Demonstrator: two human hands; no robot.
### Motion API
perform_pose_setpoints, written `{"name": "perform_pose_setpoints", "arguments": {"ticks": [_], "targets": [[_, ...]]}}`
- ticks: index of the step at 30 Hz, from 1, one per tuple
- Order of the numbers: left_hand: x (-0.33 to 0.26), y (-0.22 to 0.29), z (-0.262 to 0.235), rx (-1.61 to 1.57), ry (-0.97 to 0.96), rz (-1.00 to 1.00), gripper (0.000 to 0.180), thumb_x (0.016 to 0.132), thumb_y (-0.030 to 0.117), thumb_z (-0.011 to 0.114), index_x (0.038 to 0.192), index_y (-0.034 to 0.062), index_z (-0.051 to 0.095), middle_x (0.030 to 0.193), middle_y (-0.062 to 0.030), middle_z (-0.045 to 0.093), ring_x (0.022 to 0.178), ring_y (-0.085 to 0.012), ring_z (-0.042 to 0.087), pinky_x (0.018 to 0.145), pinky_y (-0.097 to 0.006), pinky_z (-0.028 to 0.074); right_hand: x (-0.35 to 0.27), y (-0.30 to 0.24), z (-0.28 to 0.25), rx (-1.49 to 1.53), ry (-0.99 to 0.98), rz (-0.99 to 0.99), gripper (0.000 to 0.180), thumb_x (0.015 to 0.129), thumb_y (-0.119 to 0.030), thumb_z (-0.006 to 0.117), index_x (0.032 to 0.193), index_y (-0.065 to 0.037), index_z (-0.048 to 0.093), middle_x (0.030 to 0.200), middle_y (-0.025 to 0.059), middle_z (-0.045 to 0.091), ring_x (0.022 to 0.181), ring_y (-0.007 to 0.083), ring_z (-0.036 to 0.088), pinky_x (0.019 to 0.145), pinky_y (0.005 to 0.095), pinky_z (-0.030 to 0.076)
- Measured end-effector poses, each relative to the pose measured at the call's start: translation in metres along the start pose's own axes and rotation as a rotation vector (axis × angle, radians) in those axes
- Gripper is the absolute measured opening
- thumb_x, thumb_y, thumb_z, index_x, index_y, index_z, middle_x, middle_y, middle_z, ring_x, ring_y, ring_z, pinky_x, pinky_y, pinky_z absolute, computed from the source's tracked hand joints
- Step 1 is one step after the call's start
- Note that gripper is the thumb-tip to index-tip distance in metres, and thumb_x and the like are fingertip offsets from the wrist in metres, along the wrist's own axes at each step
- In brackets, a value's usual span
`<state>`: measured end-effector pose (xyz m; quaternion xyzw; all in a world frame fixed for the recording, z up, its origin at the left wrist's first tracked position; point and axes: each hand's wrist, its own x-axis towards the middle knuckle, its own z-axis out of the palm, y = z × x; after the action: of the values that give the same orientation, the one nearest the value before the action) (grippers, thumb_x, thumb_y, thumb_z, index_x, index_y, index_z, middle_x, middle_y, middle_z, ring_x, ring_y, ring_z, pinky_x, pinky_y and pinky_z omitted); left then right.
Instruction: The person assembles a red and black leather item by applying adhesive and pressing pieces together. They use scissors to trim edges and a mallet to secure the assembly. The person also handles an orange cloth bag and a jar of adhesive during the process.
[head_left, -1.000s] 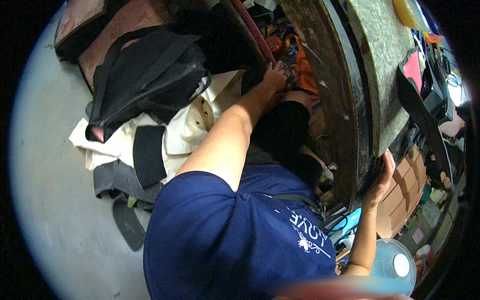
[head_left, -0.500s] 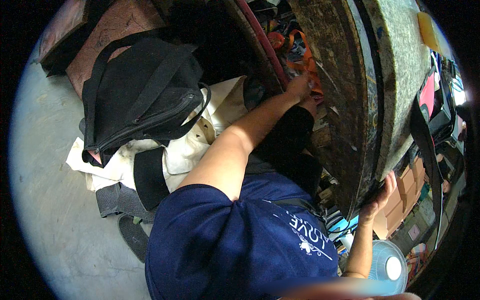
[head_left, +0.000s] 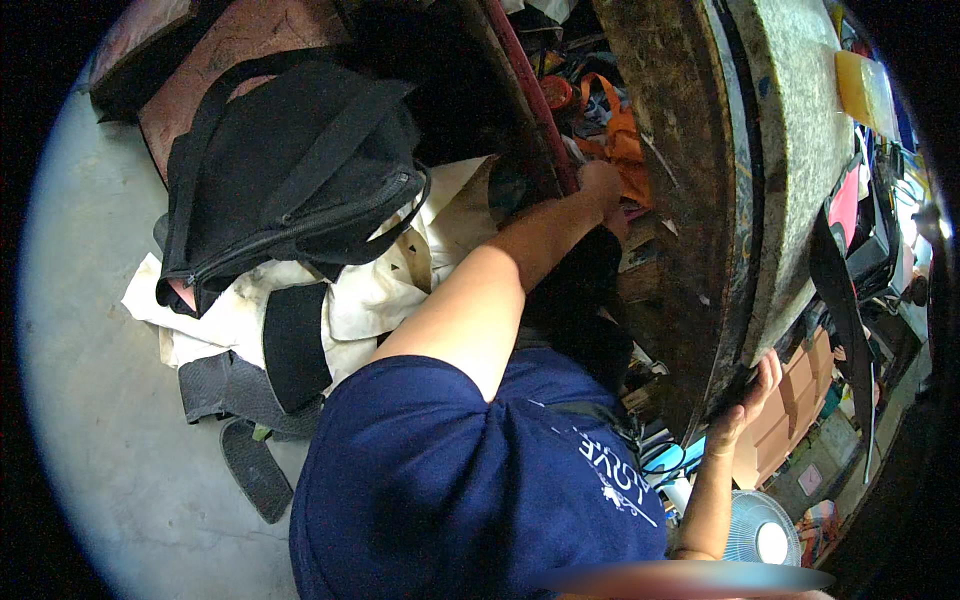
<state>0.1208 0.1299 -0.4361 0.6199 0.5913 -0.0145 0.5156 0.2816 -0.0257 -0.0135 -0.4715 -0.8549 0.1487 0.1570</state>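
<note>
My left hand (head_left: 600, 185) reaches low into the clutter beneath the worktop (head_left: 800, 150), its fingers bent and partly turned from view; I cannot tell whether they grip anything. Just beside them lies the orange bag (head_left: 628, 150), between the red bar (head_left: 530, 85) and the worktop's dark wooden side, with a red round lid (head_left: 557, 92) near it. My right hand (head_left: 742, 405) is open, fingers extended, braced at the worktop's lower corner. My left has only a narrow gap, the bar on one side and the wood on the other. The black bag (head_left: 290, 170) sits left of my forearm; beyond it the grey floor (head_left: 100, 330) gives open room. Tan boxes (head_left: 790, 400) stand just beyond my right hand.
</note>
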Motion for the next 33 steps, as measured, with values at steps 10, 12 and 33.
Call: {"name": "perform_pose_setpoints", "arguments": {"ticks": [10,12,33], "targets": [[-0.036,-0.034,0.015,-0.197,0.238,0.139,0.042,0.093,0.015,0.065,0.131,0.001,0.055,0.113,-0.0126,0.065,0.105,-0.0336,0.064,0.084,-0.047,0.054,0.002,-0.002,0.002,-0.008,0.006,0.015,0.09,0.092,-0.074,0.038,0.137,0.003,0.048,0.144,0.0219,0.041,0.138,0.0341,0.036,0.117,0.0475,0.021],[-0.066,-0.034,0.001,-0.223,0.205,0.132,0.044,0.094,0.017,0.064,0.133,-0.0001,0.053,0.114,-0.014,0.064,0.108,-0.035,0.063,0.085,-0.049,0.053,0.003,-0.002,0.002,0.01,-0.011,0.016,0.09,0.091,-0.074,0.038,0.137,0.003,0.048,0.144,0.0218,0.041,0.138,0.0339,0.036,0.117,0.0474,0.022],[-0.316,-0.048,-0.018,0.214,0.31,-0.181,0.049,0.094,0.037,0.053,0.138,0.0157,0.057,0.141,-0.0193,0.054,0.131,-0.035,0.05,0.108,-0.059,0.036,-0.002,-0.046,0.009,-0.383,-0.255,-0.229,0.101,0.088,-0.074,0.043,0.153,0.002,0.03,0.161,0.026,0.021,0.15,0.0419,0.019,0.121,0.0514,0.016]]}}
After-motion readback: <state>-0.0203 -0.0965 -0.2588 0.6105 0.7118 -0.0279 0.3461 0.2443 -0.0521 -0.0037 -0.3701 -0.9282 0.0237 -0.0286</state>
